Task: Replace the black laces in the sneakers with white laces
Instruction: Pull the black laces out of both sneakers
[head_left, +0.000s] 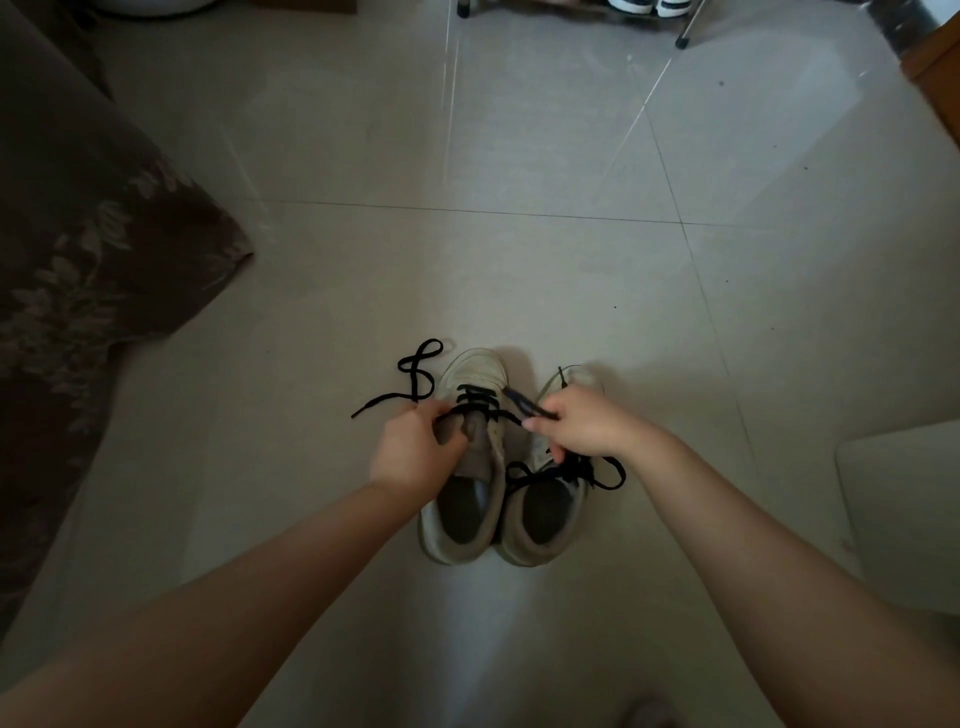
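A pair of worn white leather sneakers (498, 467) with grey linings stands side by side on the pale tiled floor (519, 260), toes pointing away. The left hand (410, 452) grips the tongue of the left sneaker, whose black lace (421, 374) trails loose onto the floor beyond it. The right hand (582, 426), above the right sneaker, pinches that lace's other end. A dark floral cloth (93, 249) lies far left of the sneakers.
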